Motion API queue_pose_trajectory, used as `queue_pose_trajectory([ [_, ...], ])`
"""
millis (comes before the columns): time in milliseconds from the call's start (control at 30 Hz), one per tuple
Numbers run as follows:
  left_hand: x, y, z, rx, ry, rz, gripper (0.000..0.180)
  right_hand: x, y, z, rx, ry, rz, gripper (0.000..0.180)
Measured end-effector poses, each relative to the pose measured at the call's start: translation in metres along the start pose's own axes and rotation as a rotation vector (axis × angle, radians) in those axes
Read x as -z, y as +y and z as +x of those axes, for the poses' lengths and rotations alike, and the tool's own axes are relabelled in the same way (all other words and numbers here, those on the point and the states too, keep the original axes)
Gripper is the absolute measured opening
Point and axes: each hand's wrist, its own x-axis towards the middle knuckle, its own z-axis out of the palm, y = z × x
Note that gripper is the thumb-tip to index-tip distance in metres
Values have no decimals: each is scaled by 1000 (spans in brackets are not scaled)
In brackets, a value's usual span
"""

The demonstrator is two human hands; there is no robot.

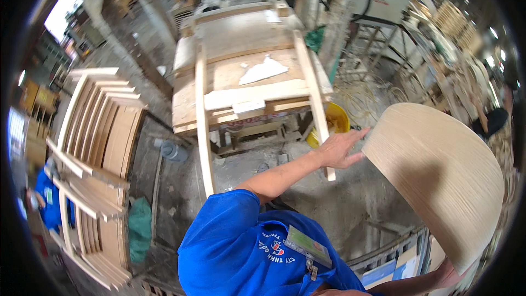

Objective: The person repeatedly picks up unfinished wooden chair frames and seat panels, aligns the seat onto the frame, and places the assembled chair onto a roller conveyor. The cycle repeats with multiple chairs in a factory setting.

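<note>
A large curved wooden panel [438,178], pale and fine-grained, is held up on the right. My right hand [450,275] grips its lower edge, with the fingers mostly hidden behind it. My left hand [342,149] reaches across to the panel's left edge; its fingers are stretched and apart, the tips at or very near the edge. In front of me, a pale wooden frame with two long rails [201,115] and a wide crosspiece [257,94] lies over a wooden workbench [183,101]. A torn white piece [264,71] rests on the bench.
At left stands a stack of curved slatted wooden frames [104,126], with a green cloth [140,230] beside it. A yellow bucket [337,118] sits under the bench's right corner, a grey container [174,152] on the floor. Another person in blue [48,200] is at far left.
</note>
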Motion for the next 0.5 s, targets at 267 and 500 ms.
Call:
queue_pose_trajectory([
  [267, 33, -46, -19, 283, 216, 19, 85, -4, 127, 139, -269, -433, 269, 44],
  [500, 207, -91, -11, 214, 579, 568, 70, -56, 234, 200, 50, 453, -1452, 58],
])
